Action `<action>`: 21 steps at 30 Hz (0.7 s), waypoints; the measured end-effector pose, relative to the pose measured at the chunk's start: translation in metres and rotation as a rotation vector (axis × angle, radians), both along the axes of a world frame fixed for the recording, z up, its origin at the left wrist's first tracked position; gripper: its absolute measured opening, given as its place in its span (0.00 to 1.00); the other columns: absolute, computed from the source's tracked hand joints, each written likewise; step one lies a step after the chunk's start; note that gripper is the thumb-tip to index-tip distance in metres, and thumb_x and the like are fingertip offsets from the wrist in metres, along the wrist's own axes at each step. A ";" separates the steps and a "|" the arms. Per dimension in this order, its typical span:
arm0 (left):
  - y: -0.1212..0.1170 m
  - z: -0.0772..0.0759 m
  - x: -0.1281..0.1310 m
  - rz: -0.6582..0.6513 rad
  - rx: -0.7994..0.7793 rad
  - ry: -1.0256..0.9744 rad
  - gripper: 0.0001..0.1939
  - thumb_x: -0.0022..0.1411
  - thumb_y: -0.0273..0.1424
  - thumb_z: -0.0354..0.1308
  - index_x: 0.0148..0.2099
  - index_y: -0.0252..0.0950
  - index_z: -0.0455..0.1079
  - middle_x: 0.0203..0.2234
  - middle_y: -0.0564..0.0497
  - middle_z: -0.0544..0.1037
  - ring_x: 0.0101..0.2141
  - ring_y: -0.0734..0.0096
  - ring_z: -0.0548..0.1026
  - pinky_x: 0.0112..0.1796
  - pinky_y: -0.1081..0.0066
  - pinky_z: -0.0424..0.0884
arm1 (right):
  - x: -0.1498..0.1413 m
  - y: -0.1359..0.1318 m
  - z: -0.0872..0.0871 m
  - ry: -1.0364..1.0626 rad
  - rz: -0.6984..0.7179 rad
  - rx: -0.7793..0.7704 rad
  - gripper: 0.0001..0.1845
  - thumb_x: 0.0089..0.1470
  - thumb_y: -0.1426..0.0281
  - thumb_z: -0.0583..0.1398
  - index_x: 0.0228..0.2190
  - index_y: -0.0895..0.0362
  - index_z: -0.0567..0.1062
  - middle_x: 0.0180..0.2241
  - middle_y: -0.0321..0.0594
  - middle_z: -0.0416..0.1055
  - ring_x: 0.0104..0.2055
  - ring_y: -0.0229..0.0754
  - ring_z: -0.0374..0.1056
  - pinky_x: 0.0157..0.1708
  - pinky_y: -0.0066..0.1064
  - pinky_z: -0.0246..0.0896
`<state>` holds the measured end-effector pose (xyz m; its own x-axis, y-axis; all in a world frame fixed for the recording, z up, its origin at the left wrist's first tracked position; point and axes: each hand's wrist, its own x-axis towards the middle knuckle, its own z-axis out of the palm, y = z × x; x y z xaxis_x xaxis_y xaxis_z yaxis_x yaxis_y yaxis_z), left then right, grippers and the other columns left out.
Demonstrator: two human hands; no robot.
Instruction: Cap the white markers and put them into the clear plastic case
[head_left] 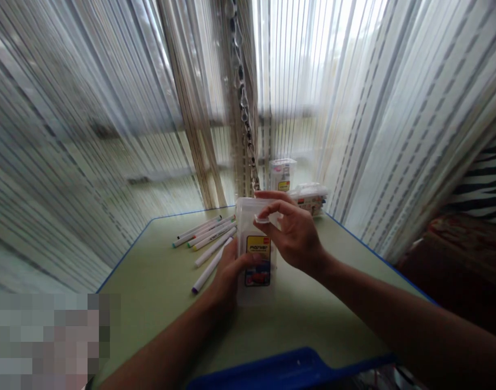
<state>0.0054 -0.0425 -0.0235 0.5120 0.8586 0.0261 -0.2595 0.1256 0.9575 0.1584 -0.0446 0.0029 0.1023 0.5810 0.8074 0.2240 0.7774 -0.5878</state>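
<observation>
Here, the left hand [227, 273] is clasping the marker case [258, 245], long axis running roughly upright, and the right hand [294, 233] is pinching the clear tab [261, 220] near its top.

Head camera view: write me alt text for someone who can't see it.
Two bare hands hold a see-through plastic box labelled "marker": the left hand grips its side while the right hand pinches a small tab near its top. White markers lie to the left on a pale green table, with more boxes behind, before string curtains.
</observation>
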 end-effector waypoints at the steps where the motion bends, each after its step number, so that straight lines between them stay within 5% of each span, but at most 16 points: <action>1: 0.000 0.000 0.000 -0.001 -0.006 -0.002 0.26 0.47 0.34 0.64 0.49 0.32 0.70 0.29 0.44 0.82 0.28 0.57 0.80 0.30 0.64 0.73 | 0.000 0.000 0.000 -0.006 0.000 0.004 0.05 0.54 0.76 0.65 0.30 0.54 0.75 0.52 0.43 0.71 0.56 0.47 0.67 0.58 0.47 0.60; 21: -0.001 0.005 -0.002 -0.085 -0.059 -0.052 0.24 0.47 0.35 0.63 0.47 0.31 0.70 0.27 0.43 0.81 0.25 0.56 0.80 0.29 0.64 0.73 | 0.012 -0.014 0.009 -0.098 0.084 -0.023 0.15 0.55 0.69 0.61 0.42 0.40 0.82 0.58 0.33 0.67 0.57 0.51 0.66 0.55 0.53 0.62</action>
